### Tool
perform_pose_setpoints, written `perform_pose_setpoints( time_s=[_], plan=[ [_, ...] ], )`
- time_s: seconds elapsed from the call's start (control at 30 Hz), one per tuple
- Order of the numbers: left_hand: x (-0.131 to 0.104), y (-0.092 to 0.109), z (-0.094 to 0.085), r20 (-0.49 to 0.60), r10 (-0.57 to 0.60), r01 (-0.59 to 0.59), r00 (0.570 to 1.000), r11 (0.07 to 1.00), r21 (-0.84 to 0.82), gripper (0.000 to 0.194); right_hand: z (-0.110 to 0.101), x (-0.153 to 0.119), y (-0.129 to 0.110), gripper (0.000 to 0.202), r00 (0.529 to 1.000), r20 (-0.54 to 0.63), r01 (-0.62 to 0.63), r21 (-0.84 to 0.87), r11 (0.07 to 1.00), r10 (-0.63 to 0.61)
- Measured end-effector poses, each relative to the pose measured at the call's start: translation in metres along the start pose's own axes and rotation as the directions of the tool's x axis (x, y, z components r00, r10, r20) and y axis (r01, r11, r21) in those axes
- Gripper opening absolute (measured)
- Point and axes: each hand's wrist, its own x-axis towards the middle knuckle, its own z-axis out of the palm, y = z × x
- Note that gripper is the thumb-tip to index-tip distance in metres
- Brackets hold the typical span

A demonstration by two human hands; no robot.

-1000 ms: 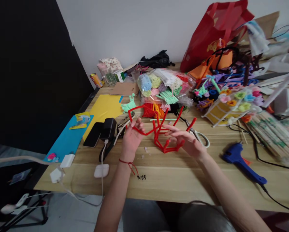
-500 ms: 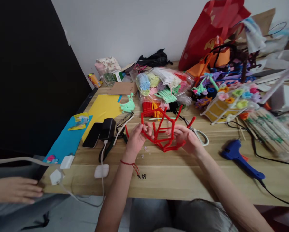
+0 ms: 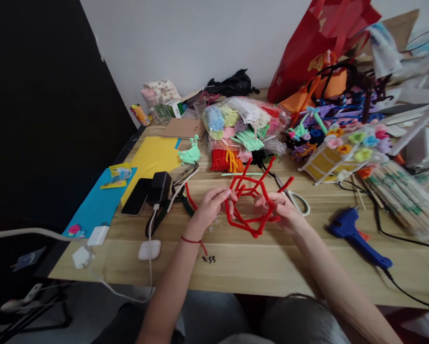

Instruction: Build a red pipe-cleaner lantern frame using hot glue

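With left hand point(image 3: 211, 206), pinching the left side of the red fuzzy frame point(image 3: 256, 234), above the tabletop point(image 3: 236, 274), back from its front edge; likely to buckle if squeezed hard. With right hand point(image 3: 286, 212), fingers closed around its right side; possibly loosening joints if twisted. Near scissors point(image 3: 308, 209), apt to snag.

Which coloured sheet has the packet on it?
The blue sheet, left of the yellow sheet; the packet lies near its far end, with none on the yellow.

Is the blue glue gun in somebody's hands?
No, the blue glue gun lies on the table, and both hands hold the red frame.
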Motion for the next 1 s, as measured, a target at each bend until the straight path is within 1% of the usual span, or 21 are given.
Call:
perform_pose_setpoints(
  time_s=[0.13, 0.23, 0.37, 0.5, 0.57, 0.7, 0.8, 0.87, 0.93, 1.0],
  plan=[
    [0.0014, -0.0038, -0.0012, -0.028, 0.011, -0.010, 1.000, 1.000, 0.020, 0.029, 0.0041, 0.0006, -0.0065, 0.035, 0.998, -0.058, -0.013, -0.021, 1.000, 0.012],
    [0.0029, -0.0061, -0.0023, -0.020, 0.005, -0.004, 1.000, 1.000, 0.025, 0.028, 0.0052, 0.0023, -0.0092, 0.028, 1.000, -0.030, 0.005, -0.016, 1.000, -0.005],
    [0.0035, -0.0049, -0.0026, -0.031, -0.002, 0.002, 1.000, 1.000, 0.023, 0.027, 0.0058, 0.0041, -0.0079, 0.037, 0.999, 0.013, 0.032, 0.015, 0.999, -0.032],
    [0.0025, -0.0018, -0.0028, -0.058, 0.004, -0.001, 0.998, 0.999, 0.049, 0.028, 0.0075, 0.0034, -0.0056, 0.035, 1.000, -0.017, 0.001, -0.010, 1.000, -0.001],
    [0.0025, -0.0019, -0.0034, -0.066, 0.005, -0.001, 0.998, 0.998, 0.059, 0.029, 0.0077, 0.0024, -0.0054, 0.038, 1.000, -0.012, -0.005, -0.028, 1.000, 0.005],
    [0.0028, -0.0048, -0.0052, -0.089, 0.026, -0.019, 0.996, 0.997, 0.077, 0.030, 0.0063, 0.0014, -0.0046, 0.043, 0.999, 0.015, 0.041, -0.050, 0.998, -0.040],
    [0.0022, -0.0056, -0.0054, -0.098, 0.020, -0.010, 0.995, 0.995, 0.099, 0.030, 0.0049, 0.0013, -0.0034, 0.036, 0.999, -0.032, -0.004, -0.101, 0.995, 0.001],
    [0.0017, -0.0052, -0.0050, -0.091, 0.003, 0.007, 0.996, 0.993, 0.116, 0.031, 0.0043, 0.0009, -0.0030, 0.029, 0.998, -0.053, -0.030, -0.103, 0.994, 0.025],
    [0.0015, -0.0046, -0.0046, -0.105, 0.011, 0.001, 0.994, 0.993, 0.115, 0.033, 0.0041, 0.0001, -0.0036, 0.026, 0.998, -0.055, -0.024, -0.083, 0.996, 0.020],
    [0.0015, -0.0039, -0.0042, -0.129, 0.031, -0.019, 0.991, 0.995, 0.095, 0.032, 0.0043, -0.0008, -0.0056, 0.024, 0.996, -0.084, 0.014, -0.057, 0.998, -0.019]
  ],
)
